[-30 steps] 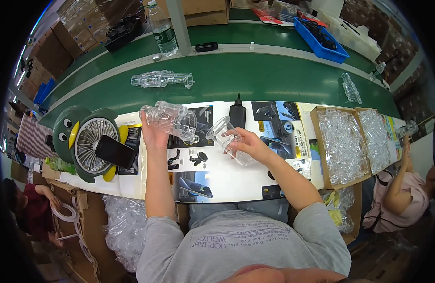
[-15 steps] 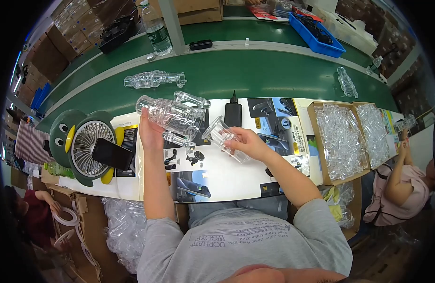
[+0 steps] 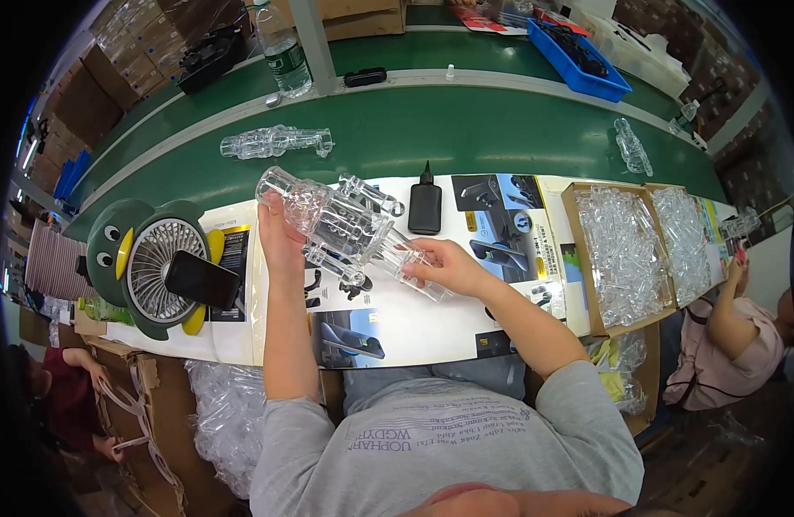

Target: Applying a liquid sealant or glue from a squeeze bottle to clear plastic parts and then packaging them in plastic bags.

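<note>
My left hand (image 3: 281,239) is closed around one end of a clear plastic assembly (image 3: 338,222), a ribbed barrel-like body with a slim clear tube on either side. The assembly is tilted above the white table, its far end pointing toward my right hand (image 3: 450,269). That hand pinches a clear cylindrical piece (image 3: 433,289), which meets the open end of the assembly. Whether the two are fixed together or only touching, I cannot tell.
Behind stands a black nozzle bottle (image 3: 425,207). Boxes of small clear parts (image 3: 621,258) sit at right. A penguin-shaped fan (image 3: 160,274) with a phone (image 3: 203,280) is at left. Clear assemblies (image 3: 276,142) lie on the green surface (image 3: 414,121). Other people work at both sides.
The cylindrical piece, earlier apart from the assembly, now meets its end. My left hand has tilted the assembly and brought it slightly right. At right, a co-worker's arm has shifted.
</note>
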A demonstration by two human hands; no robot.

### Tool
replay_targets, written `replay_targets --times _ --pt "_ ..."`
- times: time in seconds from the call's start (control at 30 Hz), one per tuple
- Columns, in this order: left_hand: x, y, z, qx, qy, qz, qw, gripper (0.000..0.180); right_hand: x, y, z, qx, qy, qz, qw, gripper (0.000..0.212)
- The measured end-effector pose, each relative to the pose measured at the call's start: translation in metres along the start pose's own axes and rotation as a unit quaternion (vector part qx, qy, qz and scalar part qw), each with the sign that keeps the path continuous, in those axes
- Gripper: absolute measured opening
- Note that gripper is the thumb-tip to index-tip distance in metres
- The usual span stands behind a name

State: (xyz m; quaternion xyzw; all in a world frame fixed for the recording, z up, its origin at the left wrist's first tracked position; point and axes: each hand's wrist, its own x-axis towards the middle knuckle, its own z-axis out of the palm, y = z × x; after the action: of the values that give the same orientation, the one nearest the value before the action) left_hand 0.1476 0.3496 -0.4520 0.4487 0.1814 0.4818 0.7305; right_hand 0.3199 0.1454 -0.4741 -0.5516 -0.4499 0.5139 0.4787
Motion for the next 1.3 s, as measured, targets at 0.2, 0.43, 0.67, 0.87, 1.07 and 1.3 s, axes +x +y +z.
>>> replay_targets --times 0.2,0.43,0.67,0.87,1.07,1.3 --pt "0.002 -0.002 -0.003 -0.019 0.002 -0.010 1.000 0.044 0.000 -0.001 0.000 0.003 -0.002 -0.003 1.000 0.042" --pt "0.000 -0.001 0.000 -0.016 -0.009 -0.013 1.000 0.041 -0.001 0.000 -0.001 -0.011 0.002 0.005 1.000 0.040" --pt "-0.001 0.000 -0.002 -0.006 -0.012 -0.013 1.000 0.040 -0.007 -0.011 0.000 -0.007 -0.003 0.005 1.000 0.040" --pt "-0.002 0.000 0.000 -0.023 -0.035 -0.020 0.999 0.043 -0.004 -0.004 -0.003 -0.010 -0.005 0.012 1.000 0.039" --pt "-0.001 0.000 0.005 0.012 -0.015 -0.019 1.000 0.049 -0.005 -0.009 -0.002 -0.015 -0.002 0.002 1.000 0.040" --pt "-0.022 0.022 0.019 0.031 0.034 0.027 0.999 0.069 -0.005 -0.004 -0.002 -0.209 0.023 -0.111 0.971 0.060"
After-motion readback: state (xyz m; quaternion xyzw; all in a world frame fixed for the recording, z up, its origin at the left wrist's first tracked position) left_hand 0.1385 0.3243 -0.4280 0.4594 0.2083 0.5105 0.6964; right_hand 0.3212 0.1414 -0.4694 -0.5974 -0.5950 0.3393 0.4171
